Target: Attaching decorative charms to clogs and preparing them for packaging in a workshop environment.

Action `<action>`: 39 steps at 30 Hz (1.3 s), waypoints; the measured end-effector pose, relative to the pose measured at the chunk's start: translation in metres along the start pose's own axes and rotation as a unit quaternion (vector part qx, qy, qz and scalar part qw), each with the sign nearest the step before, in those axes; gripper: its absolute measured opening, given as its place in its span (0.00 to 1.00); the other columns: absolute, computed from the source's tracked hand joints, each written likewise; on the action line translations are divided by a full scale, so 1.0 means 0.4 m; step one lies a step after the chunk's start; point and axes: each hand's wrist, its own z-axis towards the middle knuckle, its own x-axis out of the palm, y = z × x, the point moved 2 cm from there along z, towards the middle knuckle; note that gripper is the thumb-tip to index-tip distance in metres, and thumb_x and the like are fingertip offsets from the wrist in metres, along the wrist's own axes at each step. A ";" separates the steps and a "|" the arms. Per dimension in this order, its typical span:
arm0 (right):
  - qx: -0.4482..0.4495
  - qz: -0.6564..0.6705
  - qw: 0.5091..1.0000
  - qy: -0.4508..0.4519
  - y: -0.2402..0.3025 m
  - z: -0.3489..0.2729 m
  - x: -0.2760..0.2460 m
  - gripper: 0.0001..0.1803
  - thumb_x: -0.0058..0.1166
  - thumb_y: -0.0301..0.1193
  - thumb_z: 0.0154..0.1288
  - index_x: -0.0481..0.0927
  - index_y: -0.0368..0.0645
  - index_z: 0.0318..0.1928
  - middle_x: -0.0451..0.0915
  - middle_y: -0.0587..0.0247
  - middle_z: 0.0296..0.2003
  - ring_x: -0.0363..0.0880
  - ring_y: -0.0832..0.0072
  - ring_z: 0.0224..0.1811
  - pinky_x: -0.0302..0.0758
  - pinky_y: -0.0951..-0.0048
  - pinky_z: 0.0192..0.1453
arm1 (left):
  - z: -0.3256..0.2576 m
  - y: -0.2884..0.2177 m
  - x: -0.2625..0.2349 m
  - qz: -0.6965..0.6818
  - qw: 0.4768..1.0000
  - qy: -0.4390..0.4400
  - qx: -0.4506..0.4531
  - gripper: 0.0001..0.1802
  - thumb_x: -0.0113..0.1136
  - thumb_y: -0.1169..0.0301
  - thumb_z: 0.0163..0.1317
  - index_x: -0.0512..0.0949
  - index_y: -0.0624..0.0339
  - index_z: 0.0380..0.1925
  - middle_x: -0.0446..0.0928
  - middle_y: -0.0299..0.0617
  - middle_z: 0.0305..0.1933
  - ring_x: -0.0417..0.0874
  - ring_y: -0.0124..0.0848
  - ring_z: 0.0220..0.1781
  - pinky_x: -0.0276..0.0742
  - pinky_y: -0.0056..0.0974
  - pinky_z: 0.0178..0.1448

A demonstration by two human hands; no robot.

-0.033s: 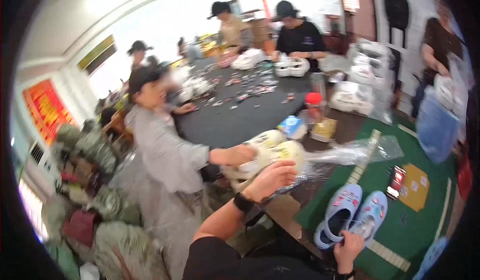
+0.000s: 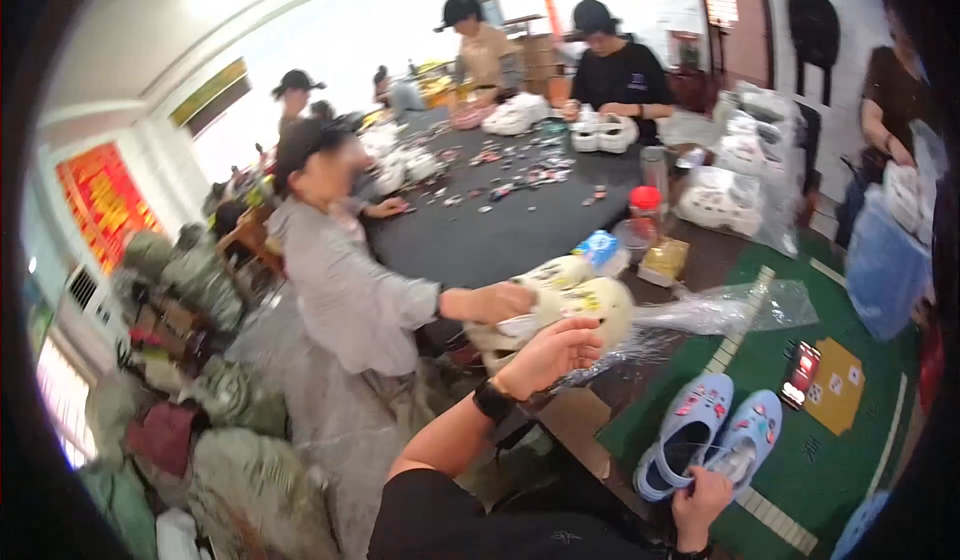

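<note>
Close by the cream clogs (image 2: pixel 600 303) is my left hand (image 2: pixel 548 358), fingers stretched out and slightly curved. Whether it touches them I cannot tell. A co-worker's hand (image 2: pixel 497 303) is on the far left side of the same clogs. A pair of light blue clogs (image 2: pixel 692 410) with colourful charms lies on the green mat (image 2: pixel 640 420), toes pointing away from me. My right hand (image 2: pixel 703 505) pinches the heel strap at the near end of this pair. White filling shows inside the right blue clog.
Clear plastic wrap (image 2: pixel 740 307) lies beyond the blue clogs. On the mat are a phone (image 2: pixel 800 375) and a yellow card (image 2: pixel 836 387). A red-lidded jar (image 2: pixel 644 205) and a yellow box (image 2: pixel 662 260) stand farther off. Stuffed sacks (image 2: pixel 255 485) fill the left floor. Co-workers surround the dark table (image 2: pixel 430 245).
The whole scene has shifted slightly right in the picture as the view turned a little left. Both hands keep nearly the same places beside the clogs.
</note>
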 end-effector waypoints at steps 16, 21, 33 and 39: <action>-0.029 0.005 0.999 -0.013 0.006 0.021 0.000 0.19 0.55 0.24 0.39 0.78 0.46 0.38 0.74 0.58 0.26 0.73 0.56 0.33 0.65 0.56 0.43 | -0.108 -0.123 -0.217 0.425 0.850 -0.253 0.180 0.19 0.61 0.69 0.62 0.74 0.67 0.51 0.80 0.44 0.41 0.82 0.31 0.41 0.77 0.33 0.44; 0.000 0.028 0.999 -0.026 -0.001 0.041 -0.020 0.17 0.58 0.24 0.42 0.81 0.48 0.38 0.81 0.60 0.29 0.79 0.61 0.33 0.69 0.60 0.42 | 0.062 -0.027 -0.231 0.726 0.643 -0.131 0.203 0.29 0.67 0.63 0.54 0.76 0.71 0.51 0.80 0.59 0.46 0.81 0.51 0.50 0.75 0.47 0.56; 0.079 -0.059 0.963 -0.253 -0.142 0.115 -0.532 0.11 0.58 0.21 0.47 0.82 0.45 0.35 0.82 0.61 0.31 0.78 0.60 0.34 0.73 0.64 0.42 | 0.167 0.009 -0.260 0.787 0.610 -0.079 0.052 0.31 0.73 0.53 0.39 0.79 0.68 0.37 0.83 0.56 0.34 0.85 0.50 0.39 0.79 0.46 0.44; 0.147 -0.248 0.937 -0.198 -0.463 0.008 -0.589 0.13 0.56 0.21 0.46 0.82 0.46 0.36 0.79 0.58 0.28 0.78 0.57 0.35 0.71 0.59 0.46 | 0.212 0.025 -0.254 0.842 0.529 -0.071 0.075 0.29 0.71 0.48 0.40 0.78 0.66 0.26 0.82 0.57 0.29 0.83 0.55 0.33 0.76 0.51 0.44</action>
